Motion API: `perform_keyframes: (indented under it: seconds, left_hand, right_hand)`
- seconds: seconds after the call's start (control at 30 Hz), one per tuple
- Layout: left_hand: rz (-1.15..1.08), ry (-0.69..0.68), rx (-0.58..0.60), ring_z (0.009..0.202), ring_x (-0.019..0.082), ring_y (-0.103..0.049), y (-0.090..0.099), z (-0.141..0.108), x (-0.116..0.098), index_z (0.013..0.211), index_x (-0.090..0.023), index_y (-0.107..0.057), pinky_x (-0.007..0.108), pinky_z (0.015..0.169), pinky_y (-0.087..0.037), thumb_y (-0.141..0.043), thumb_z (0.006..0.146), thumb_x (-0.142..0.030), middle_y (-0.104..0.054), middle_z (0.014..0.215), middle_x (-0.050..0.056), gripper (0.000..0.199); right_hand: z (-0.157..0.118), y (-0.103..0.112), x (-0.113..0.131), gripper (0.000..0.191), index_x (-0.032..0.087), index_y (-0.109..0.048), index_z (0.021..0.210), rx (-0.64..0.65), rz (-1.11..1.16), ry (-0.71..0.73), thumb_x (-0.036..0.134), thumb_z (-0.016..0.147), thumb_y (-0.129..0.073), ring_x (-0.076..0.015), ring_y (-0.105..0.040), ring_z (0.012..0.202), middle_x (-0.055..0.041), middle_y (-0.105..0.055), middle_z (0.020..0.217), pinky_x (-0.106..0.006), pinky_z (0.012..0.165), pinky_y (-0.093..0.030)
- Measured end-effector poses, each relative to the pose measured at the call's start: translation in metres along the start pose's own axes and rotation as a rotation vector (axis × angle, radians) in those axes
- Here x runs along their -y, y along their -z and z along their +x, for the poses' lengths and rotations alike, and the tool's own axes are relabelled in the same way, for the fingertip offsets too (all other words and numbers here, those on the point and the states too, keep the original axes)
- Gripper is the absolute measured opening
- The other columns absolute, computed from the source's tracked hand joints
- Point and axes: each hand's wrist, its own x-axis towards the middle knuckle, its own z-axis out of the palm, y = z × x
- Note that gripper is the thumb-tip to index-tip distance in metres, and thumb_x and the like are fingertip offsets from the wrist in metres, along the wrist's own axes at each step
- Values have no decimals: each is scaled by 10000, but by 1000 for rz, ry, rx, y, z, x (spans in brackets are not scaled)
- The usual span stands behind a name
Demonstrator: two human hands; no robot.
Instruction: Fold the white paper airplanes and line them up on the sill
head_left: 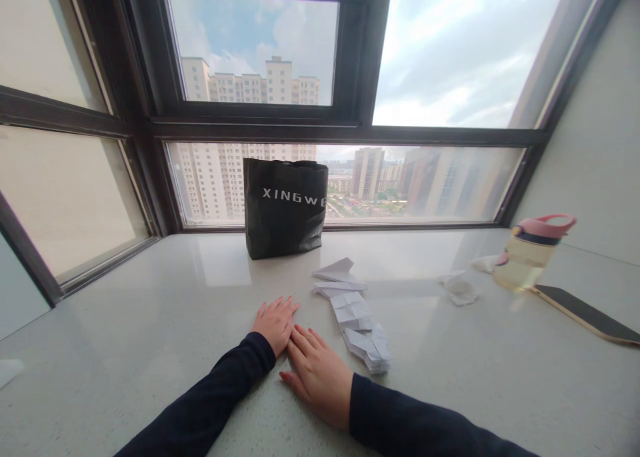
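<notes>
**deskwatcher:** So how far along was it? I saw the folded papers (351, 310) and couldn't work it out.

**foldfan22:** Folding looked pretty well done on those, imo. They lay in a slanting, partly overlapping line on the pale counter (175, 297), just right of the hands and in front of the black bag (285, 217). The far one had a pointy, plane-ish shape, and the near end was a thicker little stack with layers showing.

**deskwatcher:** Were the hands working on any of it?

**foldfan22:** Nope. The left hand (275, 320) was palm down, fingers out pretty straight and slightly spread. The right hand (320, 374) was flat too, thumb out to the side, fingertips right up against the left. I couldn't see either gripping anything, and can't tell if something was under the palms.

**deskwatcher:** Anything left to do, then?

**foldfan22:** Hard to say from one view. The pieces sat separate rather than joined, far as I could tell, so if they were meant to go together, that part wasn't done. The crumpled tissue (460, 290) near the drink bottle (529, 257) didn't look like part of it.
</notes>
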Motion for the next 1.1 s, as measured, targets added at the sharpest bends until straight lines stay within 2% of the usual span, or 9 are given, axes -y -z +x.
perform_keyframes:
  seconds: [0.57,1.1]
  left_hand:
    - [6,10,38,1206,195,-286,2,0,-1,1208,-237,-425,453,991,-181,-282,799,-158,-355,1314,-5,441]
    - [-6,10,20,1198,193,-300,1,0,-1,1196,-232,-438,461,988,-189,-291,792,-150,-374,1302,-2,438]
  right_hand:
    - [-1,2,1,511,85,-350,1246,8,4,-10,387,836,-318,-248,-294,1199,-157,-378,1284,-395,984,-246]
    - [1,-2,-1,499,80,-364,1234,0,-7,3,374,832,-330,-253,-303,1192,-163,-392,1271,-401,977,-258]
